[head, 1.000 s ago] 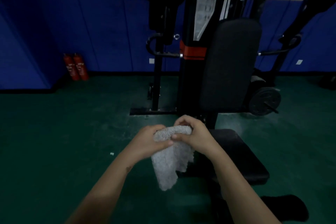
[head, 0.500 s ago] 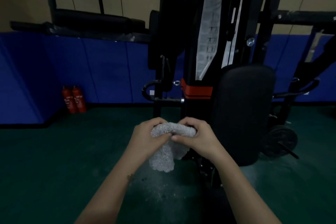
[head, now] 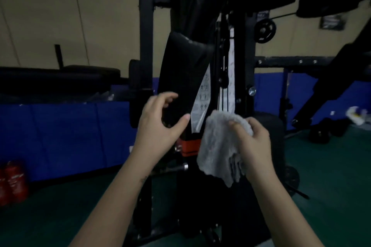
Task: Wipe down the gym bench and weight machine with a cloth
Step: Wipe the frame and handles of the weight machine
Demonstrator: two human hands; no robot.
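Observation:
A grey fluffy cloth (head: 218,146) hangs bunched from my right hand (head: 252,142), which grips its upper part in front of the black weight machine (head: 241,70). My left hand (head: 160,124) is free of the cloth, fingers spread and curled, just before the lower end of a black angled pad (head: 182,78) on the machine. Whether it touches the pad I cannot tell. The black backrest (head: 275,138) of the bench stands behind my right hand, mostly hidden. An orange band (head: 189,145) and a white exercise chart (head: 203,96) show between my hands.
Blue wall padding (head: 70,136) runs along the back above a green floor (head: 331,186). Two red fire extinguishers (head: 13,180) stand at the lower left. A black bench (head: 60,80) sits at the left, and dark frame bars (head: 331,78) cross the right.
My left hand has let go of the cloth and moved up and left toward the black pad. My right hand keeps the cloth. The view has tilted upward along the machine.

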